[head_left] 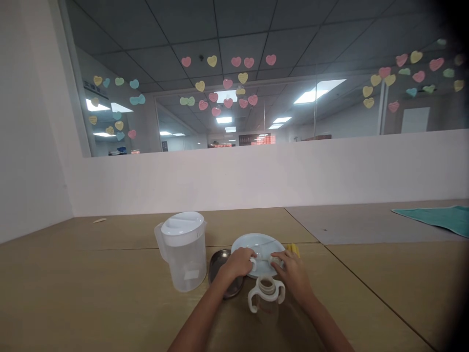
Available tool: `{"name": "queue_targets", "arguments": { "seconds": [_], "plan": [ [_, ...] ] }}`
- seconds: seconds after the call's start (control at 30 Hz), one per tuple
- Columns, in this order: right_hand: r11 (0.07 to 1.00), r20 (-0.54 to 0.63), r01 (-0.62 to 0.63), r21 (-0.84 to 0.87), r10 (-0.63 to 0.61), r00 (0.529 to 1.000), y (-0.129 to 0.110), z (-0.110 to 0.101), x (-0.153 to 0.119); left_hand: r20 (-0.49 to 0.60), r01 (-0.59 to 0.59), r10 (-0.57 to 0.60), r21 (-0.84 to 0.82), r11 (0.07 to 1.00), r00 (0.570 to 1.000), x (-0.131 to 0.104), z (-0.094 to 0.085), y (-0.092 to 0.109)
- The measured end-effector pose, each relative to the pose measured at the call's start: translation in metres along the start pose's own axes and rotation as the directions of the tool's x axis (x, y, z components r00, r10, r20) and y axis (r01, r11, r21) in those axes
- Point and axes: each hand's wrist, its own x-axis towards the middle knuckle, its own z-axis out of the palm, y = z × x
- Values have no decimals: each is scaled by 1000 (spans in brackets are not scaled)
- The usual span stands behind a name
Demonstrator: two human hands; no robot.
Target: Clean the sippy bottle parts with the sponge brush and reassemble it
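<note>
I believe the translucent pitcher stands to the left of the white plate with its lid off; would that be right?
Not quite: the head view shows the lid on the translucent pitcher, which does stand left of the white plate.

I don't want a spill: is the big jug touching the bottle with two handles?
Apart. The head view shows the dark metal dish and some table between the jug and the two-handled bottle.

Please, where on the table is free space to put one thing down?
Bare tabletop shows left of the lidded pitcher, and right of the right hand, before the teal cloth. The middle is crowded: left hand, white plate, metal dish and two-handled bottle close together.
</note>
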Motion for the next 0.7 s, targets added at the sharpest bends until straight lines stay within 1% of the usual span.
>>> {"name": "queue_targets", "arguments": {
  "seconds": [0.07, 0.13, 0.2, 0.27, 0.33, 0.4, 0.43, 0.47, 0.5, 0.53, 0.57, 0.63, 0.7],
  "plan": [
    [1000, 48, -24, -7, 24, 999, 3, 1, -1, 36, 3, -5, 36, 999, 999, 0, 6, 0],
    [999, 80, -42, -35, 45, 996, 2, 0, -1, 48, 11, -15, 76, 997, 999, -1, 11, 2],
    [996, 97, -39, -80, 46, 994, 1, -1, -2, 30, 18, -22, 120, 993, 999, -1, 12, 6],
    [992, 102, -20, -125, 33, 994, -1, -2, -3, -11, 19, -18, 157, 987, 1000, -2, 6, 12],
    [988, 98, 7, -151, 7, 995, -2, -2, -4, -55, 2, 8, 173, 985, 998, -6, -11, 19],
    [988, 72, 19, -152, -8, 997, -1, -1, -5, -107, -40, 56, 150, 988, 993, -16, -40, 25],
    [990, 53, 16, -141, -9, 999, 0, -1, -4, -211, -77, 94, 87, 993, 973, -24, -58, 26],
    [992, 31, 11, -122, -7, 999, 1, 0, -4, -350, -86, 88, 22, 996, 933, -35, -78, 27],
    [995, 13, 6, -97, -4, 1000, 1, 0, -3, -471, -78, 55, -30, 997, 880, -47, -96, 26],
    [998, 0, 4, -64, -4, 1000, 1, 0, -3, -581, -42, -7, -70, 997, 814, -60, -114, 24],
    [1000, -12, 9, -25, -9, 1000, 1, 0, -2, -658, 15, -73, -93, 996, 749, -74, -130, 20],
    [998, -45, 22, 59, -19, 999, -2, -2, -1, -760, 177, -215, -133, 975, 614, -97, -152, 7],
    [991, -107, 24, 133, -9, 994, -7, -4, -1, -789, 363, -339, -159, 918, 512, -112, -162, -12]
  ]
}}
